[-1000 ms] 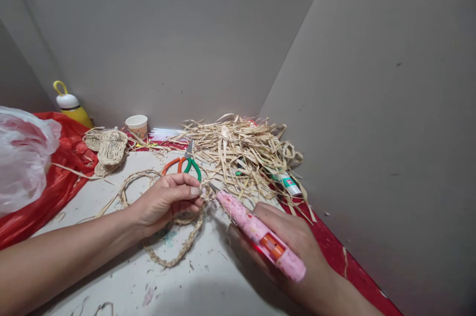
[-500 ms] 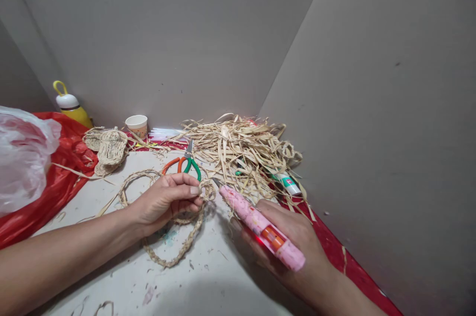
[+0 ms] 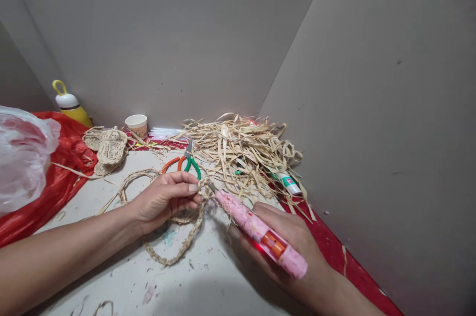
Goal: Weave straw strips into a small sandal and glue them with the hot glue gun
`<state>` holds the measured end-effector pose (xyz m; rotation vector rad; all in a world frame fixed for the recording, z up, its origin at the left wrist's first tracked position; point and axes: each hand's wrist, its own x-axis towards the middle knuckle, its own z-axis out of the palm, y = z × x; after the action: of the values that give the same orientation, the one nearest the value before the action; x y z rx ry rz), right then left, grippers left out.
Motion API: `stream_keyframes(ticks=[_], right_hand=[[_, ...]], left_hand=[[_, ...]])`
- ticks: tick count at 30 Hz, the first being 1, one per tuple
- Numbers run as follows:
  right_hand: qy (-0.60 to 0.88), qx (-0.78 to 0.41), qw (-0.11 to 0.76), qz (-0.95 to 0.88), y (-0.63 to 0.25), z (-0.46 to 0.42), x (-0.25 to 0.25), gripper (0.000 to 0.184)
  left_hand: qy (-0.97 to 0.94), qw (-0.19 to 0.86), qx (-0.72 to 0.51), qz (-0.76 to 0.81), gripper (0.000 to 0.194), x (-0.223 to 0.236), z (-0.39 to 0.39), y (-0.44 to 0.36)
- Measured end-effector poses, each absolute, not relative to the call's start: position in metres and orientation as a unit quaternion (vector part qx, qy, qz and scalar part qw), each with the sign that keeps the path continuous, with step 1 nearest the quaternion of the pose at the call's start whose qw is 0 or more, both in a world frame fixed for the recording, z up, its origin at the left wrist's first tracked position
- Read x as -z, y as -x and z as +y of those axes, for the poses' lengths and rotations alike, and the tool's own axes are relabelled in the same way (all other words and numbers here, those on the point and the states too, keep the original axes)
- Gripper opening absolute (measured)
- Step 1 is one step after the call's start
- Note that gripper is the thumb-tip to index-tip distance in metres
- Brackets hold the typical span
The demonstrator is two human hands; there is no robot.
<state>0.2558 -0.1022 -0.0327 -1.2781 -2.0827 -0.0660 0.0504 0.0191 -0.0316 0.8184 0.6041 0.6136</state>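
Note:
My left hand [image 3: 171,199] pinches the end of a braided straw cord [image 3: 174,260] between thumb and fingers. The rest of that cord lies in loops on the table, partly under my wrist. A pink hot glue gun [image 3: 256,226] with an orange switch is gripped in my right hand [image 3: 293,241], and a red light glows on its underside. Its dark nozzle is at the cord's pinched end; whether they touch I cannot tell. Just beyond my left hand lie pliers [image 3: 189,159] with orange and green handles.
A heap of dry straw strips [image 3: 238,142] lies at the back, with a green-and-white tube [image 3: 290,184] at its right. Further left are a paper cup [image 3: 137,126], clear sticks [image 3: 163,133], woven straw pieces [image 3: 111,147], a yellow bottle [image 3: 72,106] and a red plastic bag [image 3: 70,157]. Grey walls stand behind and right.
The glue gun's nozzle has moved slightly left, onto or close against the cord's end. My left hand has barely shifted and still pinches the cord.

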Motion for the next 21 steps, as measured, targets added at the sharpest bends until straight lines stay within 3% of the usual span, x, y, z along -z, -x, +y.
stream_keyframes(ticks=[21], right_hand=[[0.497, 0.013, 0.325, -0.805, -0.2547, -0.1019, 0.0383, 0.025]], left_hand=[[-0.381, 0.834, -0.291, 0.271, 0.011, 0.0315, 0.019, -0.0512]])
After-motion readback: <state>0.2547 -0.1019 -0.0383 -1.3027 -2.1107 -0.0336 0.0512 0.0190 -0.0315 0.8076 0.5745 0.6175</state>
